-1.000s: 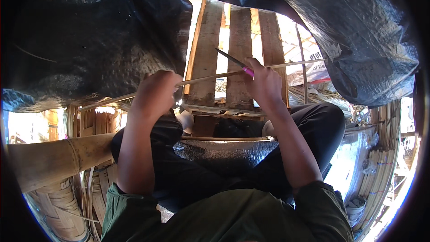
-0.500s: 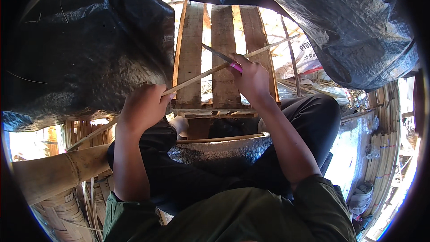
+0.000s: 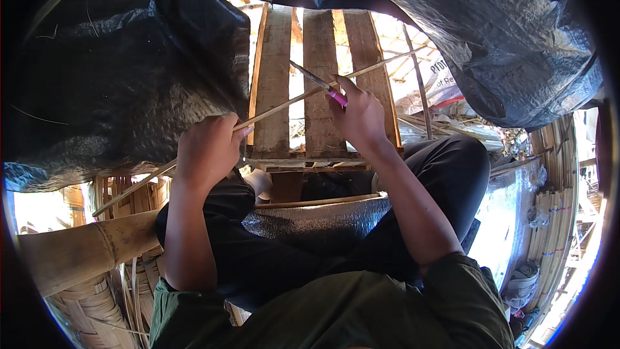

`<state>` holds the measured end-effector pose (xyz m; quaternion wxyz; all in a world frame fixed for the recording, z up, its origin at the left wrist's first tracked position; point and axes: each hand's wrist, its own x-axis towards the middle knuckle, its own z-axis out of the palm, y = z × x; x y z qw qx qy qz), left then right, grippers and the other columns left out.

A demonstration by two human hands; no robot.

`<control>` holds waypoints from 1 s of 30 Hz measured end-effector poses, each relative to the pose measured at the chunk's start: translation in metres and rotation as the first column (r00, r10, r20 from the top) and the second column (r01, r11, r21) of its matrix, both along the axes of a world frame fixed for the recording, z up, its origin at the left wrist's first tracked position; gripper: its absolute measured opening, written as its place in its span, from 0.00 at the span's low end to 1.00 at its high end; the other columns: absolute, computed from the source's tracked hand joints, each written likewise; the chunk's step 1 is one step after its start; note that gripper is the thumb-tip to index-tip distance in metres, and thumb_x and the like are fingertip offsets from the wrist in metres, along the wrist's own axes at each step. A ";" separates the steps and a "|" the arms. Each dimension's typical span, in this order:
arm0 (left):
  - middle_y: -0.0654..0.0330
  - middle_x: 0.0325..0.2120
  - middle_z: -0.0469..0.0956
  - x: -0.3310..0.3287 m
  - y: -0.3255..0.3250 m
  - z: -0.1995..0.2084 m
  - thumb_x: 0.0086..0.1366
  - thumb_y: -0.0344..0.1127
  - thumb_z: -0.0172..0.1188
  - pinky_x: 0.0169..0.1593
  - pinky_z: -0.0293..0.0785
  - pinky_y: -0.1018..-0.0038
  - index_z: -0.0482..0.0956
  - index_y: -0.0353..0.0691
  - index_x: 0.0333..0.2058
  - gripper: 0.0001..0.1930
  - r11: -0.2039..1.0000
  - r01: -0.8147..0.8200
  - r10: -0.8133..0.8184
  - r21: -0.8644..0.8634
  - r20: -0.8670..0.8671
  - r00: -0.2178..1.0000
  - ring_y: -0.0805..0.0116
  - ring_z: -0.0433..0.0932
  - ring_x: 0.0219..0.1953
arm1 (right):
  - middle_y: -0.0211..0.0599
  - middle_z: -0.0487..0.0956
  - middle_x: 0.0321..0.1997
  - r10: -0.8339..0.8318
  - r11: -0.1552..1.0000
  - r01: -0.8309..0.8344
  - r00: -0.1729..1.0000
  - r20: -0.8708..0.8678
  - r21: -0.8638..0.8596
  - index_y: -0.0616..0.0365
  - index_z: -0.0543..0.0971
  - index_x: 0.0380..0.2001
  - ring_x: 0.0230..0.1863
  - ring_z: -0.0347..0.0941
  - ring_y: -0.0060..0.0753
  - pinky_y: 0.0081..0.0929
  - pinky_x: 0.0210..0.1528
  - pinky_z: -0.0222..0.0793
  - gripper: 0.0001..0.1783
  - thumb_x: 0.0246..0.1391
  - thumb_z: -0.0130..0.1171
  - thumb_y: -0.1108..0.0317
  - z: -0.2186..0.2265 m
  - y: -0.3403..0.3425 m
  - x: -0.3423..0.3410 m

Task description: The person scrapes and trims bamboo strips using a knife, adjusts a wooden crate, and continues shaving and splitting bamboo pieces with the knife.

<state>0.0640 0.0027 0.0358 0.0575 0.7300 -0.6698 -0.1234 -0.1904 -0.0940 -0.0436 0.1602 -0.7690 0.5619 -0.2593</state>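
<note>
A long, thin bamboo strip (image 3: 279,108) runs slantwise across the view, from low on the left up to the far right. My left hand (image 3: 208,148) is closed around it, thumb along the strip. My right hand (image 3: 359,114) grips a knife (image 3: 311,75) by its pink handle, the dark blade pointing up and to the left. The blade crosses the strip close to my right fingers, and that hand's raised index finger lies by the strip. Whether the edge bites into the strip is too small to tell.
A wooden slatted stand (image 3: 321,119) is beyond my hands. Dark plastic sheeting (image 3: 116,90) hangs at left and upper right. A thick bamboo pole (image 3: 90,249) lies at lower left. Silvery sheet (image 3: 316,220) spans between my legs. Bundled bamboo strips (image 3: 555,220) stand at right.
The bamboo strip has shifted slightly toward the lower left, with my left hand moving a little upward. The knife and right hand have moved slightly left.
</note>
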 end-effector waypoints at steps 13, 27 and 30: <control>0.50 0.32 0.84 0.009 -0.006 -0.012 0.71 0.44 0.61 0.43 0.75 0.53 0.83 0.41 0.42 0.12 0.989 -0.104 0.106 -0.101 0.011 0.994 0.46 0.83 0.40 | 0.55 0.84 0.28 -0.014 0.998 0.014 1.000 0.009 0.062 0.55 0.76 0.58 0.35 0.83 0.62 0.52 0.42 0.79 0.24 0.60 0.63 0.63 0.004 0.004 0.002; 0.45 0.29 0.82 -0.003 -0.018 -0.038 0.68 0.44 0.64 0.43 0.76 0.50 0.79 0.36 0.37 0.15 0.998 0.021 -0.025 -0.053 -0.088 0.996 0.41 0.83 0.38 | 0.65 0.79 0.39 0.236 0.950 -0.222 0.971 -0.043 0.218 0.71 0.75 0.43 0.42 0.80 0.65 0.52 0.47 0.73 0.16 0.69 0.52 0.64 0.095 -0.005 -0.031; 0.44 0.30 0.82 -0.004 -0.015 -0.039 0.66 0.42 0.66 0.44 0.76 0.50 0.79 0.34 0.38 0.15 0.998 0.056 -0.061 -0.042 -0.118 0.991 0.40 0.83 0.39 | 0.61 0.73 0.48 0.370 0.924 -0.350 0.920 -0.128 0.154 0.71 0.74 0.46 0.47 0.79 0.60 0.49 0.52 0.73 0.18 0.64 0.60 0.65 0.084 -0.019 -0.032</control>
